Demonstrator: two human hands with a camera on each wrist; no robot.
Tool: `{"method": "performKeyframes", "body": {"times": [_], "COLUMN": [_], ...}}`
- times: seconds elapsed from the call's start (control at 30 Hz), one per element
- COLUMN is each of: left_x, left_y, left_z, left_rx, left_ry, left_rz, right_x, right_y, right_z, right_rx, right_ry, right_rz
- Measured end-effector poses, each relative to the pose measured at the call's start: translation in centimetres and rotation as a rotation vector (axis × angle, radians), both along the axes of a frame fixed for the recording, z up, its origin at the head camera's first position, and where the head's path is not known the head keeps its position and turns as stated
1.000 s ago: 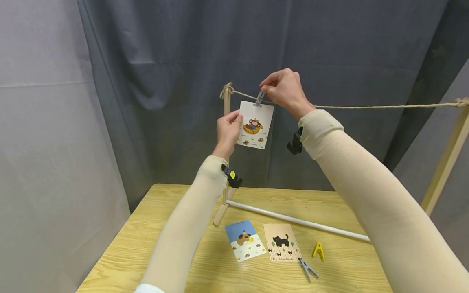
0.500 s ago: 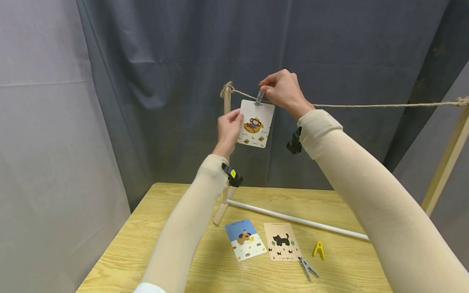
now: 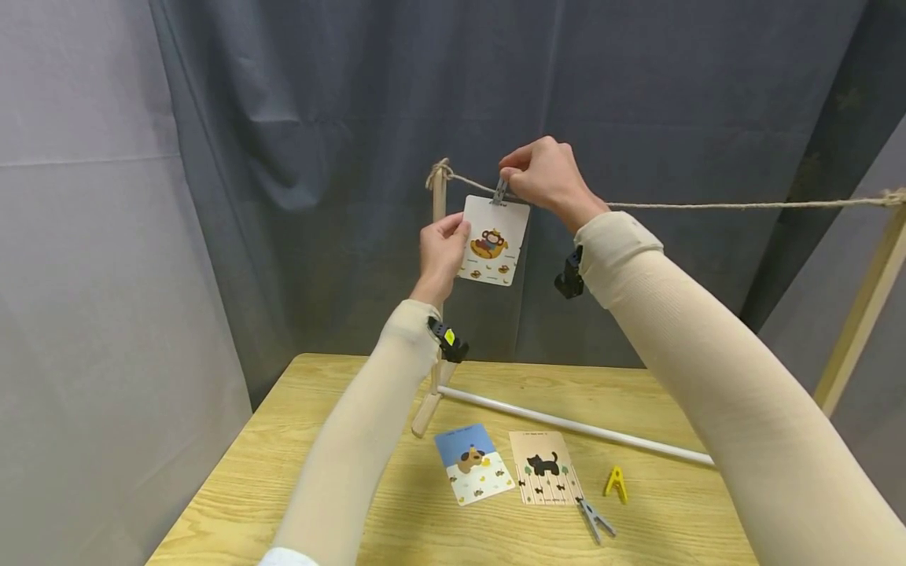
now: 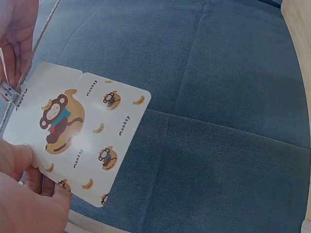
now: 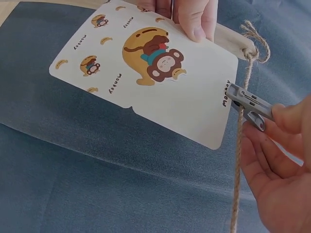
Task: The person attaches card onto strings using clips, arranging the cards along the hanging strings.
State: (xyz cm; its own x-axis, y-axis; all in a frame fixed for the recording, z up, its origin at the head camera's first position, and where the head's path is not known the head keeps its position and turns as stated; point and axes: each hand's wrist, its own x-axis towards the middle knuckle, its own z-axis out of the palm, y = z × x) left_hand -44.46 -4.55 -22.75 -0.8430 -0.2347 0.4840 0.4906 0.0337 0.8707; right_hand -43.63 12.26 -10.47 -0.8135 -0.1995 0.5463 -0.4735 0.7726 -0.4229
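A white card with a monkey on a banana (image 3: 491,244) hangs upright just below the twine (image 3: 679,206). My left hand (image 3: 442,255) pinches its left edge between thumb and fingers. At its top edge sits a grey clothespin (image 5: 250,102), its jaws over the card's edge and the twine passing between its legs in the right wrist view. The thumb and fingers of my right hand (image 3: 552,177) hold the clothespin's handle end. In the left wrist view, the card (image 4: 82,131) shows its whole printed front, with the clothespin (image 4: 10,93) at its corner side.
On the wooden table (image 3: 283,456) lie a blue dog card (image 3: 474,464), a peach cat card (image 3: 543,468), a second grey clothespin (image 3: 594,519) and a yellow clothespin (image 3: 616,483). Wooden posts (image 3: 863,306) carry the twine; a white rod (image 3: 580,428) runs low between them.
Both hands stay at the card and clothespin. The right hand has dipped very slightly with the clothespin; the things on the table lie as before.
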Motion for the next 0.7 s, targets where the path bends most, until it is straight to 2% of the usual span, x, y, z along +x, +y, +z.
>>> {"method": "performKeyframes", "body": {"times": [0.5, 0.7], "left_x": [-0.08, 0.07], "left_y": [-0.34, -0.65], "left_z": [-0.01, 0.02], "left_rx": [0.015, -0.02], "left_ry": [0.021, 0.019], "left_rz": [-0.026, -0.023], "right_x": [-0.02, -0.13], "right_y": [-0.14, -0.01], "right_z": [-0.18, -0.23], "right_rx": [-0.006, -0.009], "right_ry": [-0.007, -0.002], "right_rz": [0.024, 0.026]}}
